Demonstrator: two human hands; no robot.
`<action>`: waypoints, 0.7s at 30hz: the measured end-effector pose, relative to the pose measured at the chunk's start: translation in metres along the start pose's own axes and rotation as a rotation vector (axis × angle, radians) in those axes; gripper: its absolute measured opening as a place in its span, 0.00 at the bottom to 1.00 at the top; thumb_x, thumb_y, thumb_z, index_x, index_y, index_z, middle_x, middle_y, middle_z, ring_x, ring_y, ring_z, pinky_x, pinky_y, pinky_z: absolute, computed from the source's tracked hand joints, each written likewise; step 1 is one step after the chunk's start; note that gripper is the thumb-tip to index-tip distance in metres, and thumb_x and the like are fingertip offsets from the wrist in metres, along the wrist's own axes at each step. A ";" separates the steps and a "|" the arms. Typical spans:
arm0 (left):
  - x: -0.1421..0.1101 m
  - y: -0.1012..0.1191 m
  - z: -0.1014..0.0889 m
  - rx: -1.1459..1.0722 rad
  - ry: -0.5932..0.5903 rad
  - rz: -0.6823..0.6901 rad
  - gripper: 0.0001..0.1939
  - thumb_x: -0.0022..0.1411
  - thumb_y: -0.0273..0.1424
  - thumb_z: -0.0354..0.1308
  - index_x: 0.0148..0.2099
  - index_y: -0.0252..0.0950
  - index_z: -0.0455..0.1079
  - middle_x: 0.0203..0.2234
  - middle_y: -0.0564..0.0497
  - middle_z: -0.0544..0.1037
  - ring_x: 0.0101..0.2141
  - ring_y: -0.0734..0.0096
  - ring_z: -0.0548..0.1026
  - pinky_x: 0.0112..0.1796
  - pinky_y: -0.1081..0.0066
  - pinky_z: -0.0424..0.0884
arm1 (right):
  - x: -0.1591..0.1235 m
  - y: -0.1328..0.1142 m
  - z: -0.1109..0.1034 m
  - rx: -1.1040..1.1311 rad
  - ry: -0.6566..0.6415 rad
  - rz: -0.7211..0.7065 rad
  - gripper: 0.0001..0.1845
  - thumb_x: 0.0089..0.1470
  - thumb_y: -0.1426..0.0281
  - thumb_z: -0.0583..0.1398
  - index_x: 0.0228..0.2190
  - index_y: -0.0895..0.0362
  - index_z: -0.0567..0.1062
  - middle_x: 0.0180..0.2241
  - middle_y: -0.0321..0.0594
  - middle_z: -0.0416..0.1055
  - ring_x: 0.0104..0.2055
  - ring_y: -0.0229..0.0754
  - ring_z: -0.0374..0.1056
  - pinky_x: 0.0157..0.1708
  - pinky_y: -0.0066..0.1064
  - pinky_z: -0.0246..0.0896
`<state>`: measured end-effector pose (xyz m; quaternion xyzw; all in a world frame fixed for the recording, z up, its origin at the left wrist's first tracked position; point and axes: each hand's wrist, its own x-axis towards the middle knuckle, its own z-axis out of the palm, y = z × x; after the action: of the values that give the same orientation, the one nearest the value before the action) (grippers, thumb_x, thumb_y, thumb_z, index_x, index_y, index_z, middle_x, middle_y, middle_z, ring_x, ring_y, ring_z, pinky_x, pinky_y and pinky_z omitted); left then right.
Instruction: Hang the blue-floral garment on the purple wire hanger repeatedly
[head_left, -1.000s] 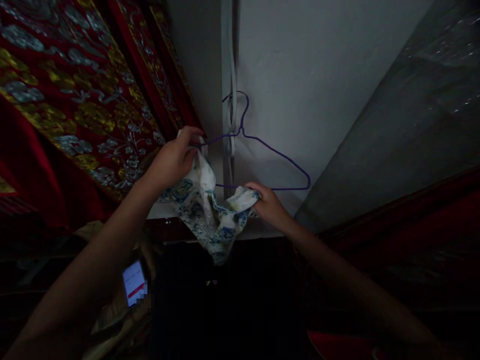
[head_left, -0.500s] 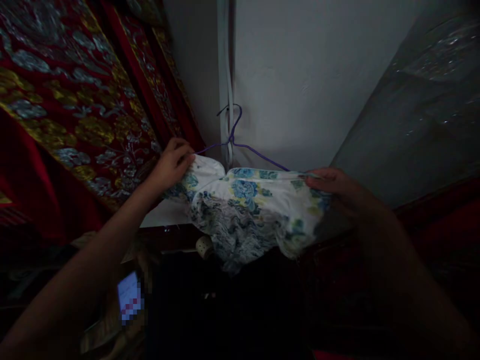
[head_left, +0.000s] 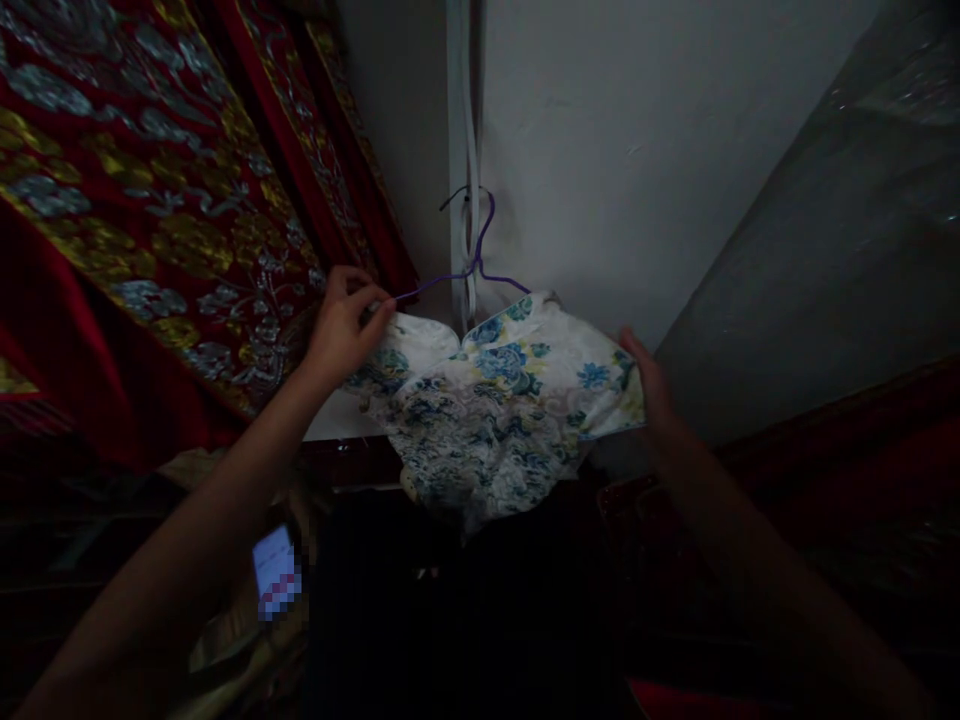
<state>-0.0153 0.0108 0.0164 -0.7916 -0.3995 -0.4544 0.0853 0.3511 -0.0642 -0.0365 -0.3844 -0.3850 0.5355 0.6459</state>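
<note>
A white blouse (head_left: 510, 370) with blue and yellow flowers and a gathered, crinkled body hangs on a purple wire hanger (head_left: 491, 215). The hanger's hook is at a white cord (head_left: 472, 130) that runs down the wall. My left hand (head_left: 351, 320) is closed at the blouse's left shoulder, thumb and fingers pinching the cloth by the hanger's arm. At the opposite side, my right hand (head_left: 654, 385) holds the outer edge of the right sleeve, thumb side up; some of its fingers are hidden by the cloth. The right shoulder lies over the hanger.
Red cloth with gold and silver embroidery (head_left: 180, 240) hangs on the left. Clear plastic sheeting (head_left: 847, 220) covers something at the right. Below left, a lit phone screen (head_left: 276, 570), partly pixelated, shows near what seems another person's hand. The lower area is very dark.
The blouse's right shoulder has come up over the hanger's right arm, which was bare before. My right hand has shifted from the neckline edge to the sleeve's end. My left hand keeps its pinch.
</note>
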 end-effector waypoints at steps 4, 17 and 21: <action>-0.002 0.000 0.007 0.000 0.056 -0.058 0.12 0.67 0.38 0.57 0.40 0.35 0.76 0.50 0.40 0.67 0.54 0.52 0.67 0.59 0.49 0.65 | -0.019 -0.010 -0.011 -0.321 -0.009 -0.155 0.23 0.54 0.49 0.63 0.42 0.52 0.78 0.36 0.42 0.80 0.35 0.47 0.76 0.30 0.35 0.71; 0.005 0.076 -0.006 -0.284 0.047 -0.014 0.23 0.68 0.50 0.53 0.59 0.44 0.63 0.66 0.42 0.62 0.65 0.49 0.61 0.58 0.48 0.67 | -0.082 -0.035 0.038 -0.318 0.424 -0.485 0.13 0.53 0.63 0.66 0.42 0.50 0.81 0.38 0.41 0.79 0.33 0.42 0.71 0.29 0.31 0.66; -0.012 0.097 -0.007 -0.857 -0.158 -0.369 0.20 0.70 0.51 0.46 0.49 0.40 0.64 0.45 0.42 0.76 0.49 0.56 0.77 0.49 0.53 0.75 | -0.137 0.008 0.055 -0.598 0.208 -0.567 0.10 0.63 0.59 0.59 0.43 0.46 0.78 0.40 0.43 0.77 0.40 0.49 0.73 0.36 0.40 0.70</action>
<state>0.0454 -0.0640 0.0335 -0.7033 -0.3154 -0.5244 -0.3619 0.2804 -0.1943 -0.0327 -0.4856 -0.5468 0.1599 0.6630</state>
